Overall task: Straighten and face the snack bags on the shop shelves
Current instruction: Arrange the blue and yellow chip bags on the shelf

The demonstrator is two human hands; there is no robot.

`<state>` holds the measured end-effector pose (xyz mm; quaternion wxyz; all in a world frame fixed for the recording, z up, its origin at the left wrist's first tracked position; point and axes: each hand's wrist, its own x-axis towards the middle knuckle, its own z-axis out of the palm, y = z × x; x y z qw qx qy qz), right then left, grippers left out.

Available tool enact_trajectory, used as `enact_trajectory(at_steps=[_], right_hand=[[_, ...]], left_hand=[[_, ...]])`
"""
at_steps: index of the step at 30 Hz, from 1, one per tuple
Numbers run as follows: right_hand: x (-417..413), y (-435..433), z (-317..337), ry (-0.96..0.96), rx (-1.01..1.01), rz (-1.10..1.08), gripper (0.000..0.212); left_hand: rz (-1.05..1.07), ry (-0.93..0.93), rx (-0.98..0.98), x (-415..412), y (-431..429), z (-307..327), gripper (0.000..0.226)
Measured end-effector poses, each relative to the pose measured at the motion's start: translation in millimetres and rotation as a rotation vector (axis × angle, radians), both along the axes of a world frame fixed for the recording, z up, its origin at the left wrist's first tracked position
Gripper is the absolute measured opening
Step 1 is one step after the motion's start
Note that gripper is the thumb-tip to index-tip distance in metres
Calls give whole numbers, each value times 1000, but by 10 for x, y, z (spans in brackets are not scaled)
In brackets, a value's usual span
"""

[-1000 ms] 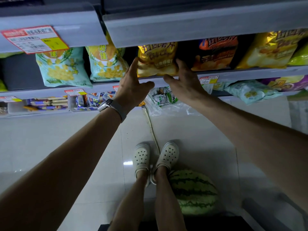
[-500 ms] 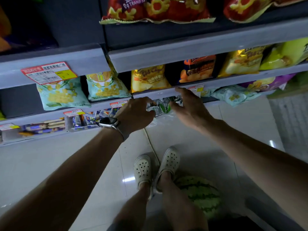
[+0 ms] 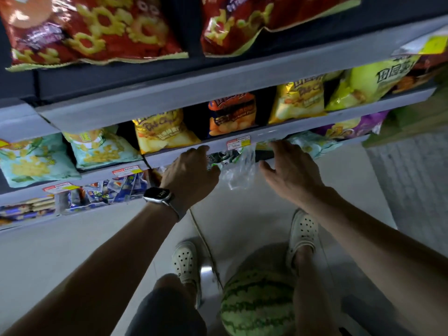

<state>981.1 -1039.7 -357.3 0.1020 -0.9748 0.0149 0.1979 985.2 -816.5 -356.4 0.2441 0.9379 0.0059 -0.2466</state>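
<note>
1. Grey shelves (image 3: 169, 103) run across in rows, each with a long front lip that slants up to the right.
2. Snack bags fill the rows edge to edge. The gap under each lip is small, so hands have little room there.
3. Below the shelves the pale floor (image 3: 72, 251) is wide and open. A watermelon (image 3: 257, 309) sits between the person's feet.
4. The left hand (image 3: 191, 173) is curled up. It grips the left side of a clear bag (image 3: 238, 170) with its thumb on the green print.
5. The right hand (image 3: 291, 168) is open with the thumb spread wide. Its fingers (image 3: 282, 147) reach up to the lip beside a pale blue bag (image 3: 315, 145). It holds nothing.
6. The clear bag lies on the low shelf, between the two hands and just under a price tag (image 3: 238, 143).
7. Its long way runs from back to front. The green end is tucked under the lip, and the clear end hangs over the shelf edge, toward the person.
</note>
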Motion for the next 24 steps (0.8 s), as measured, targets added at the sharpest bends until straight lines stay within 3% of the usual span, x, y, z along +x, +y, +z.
enact_trajectory(at_steps=[4, 8, 16, 20, 24], right_hand=[[232, -453, -118, -93, -7, -105, 56], [363, -849, -183, -127, -37, -173, 67], [866, -1174, -401, -171, 423, -329, 112], [1199, -1142, -489, -140, 618, -483, 132], [1453, -995, -579, -124, 677, -616, 129]], left_hand=[[146, -62, -28, 109, -378, -108, 81], [257, -82, 3, 159, -646, -198, 84], [612, -215, -195, 570, -789, -435, 84], [690, -235, -471, 777, -665, -733, 100], [761, -249, -623, 867, -768, -625, 103]])
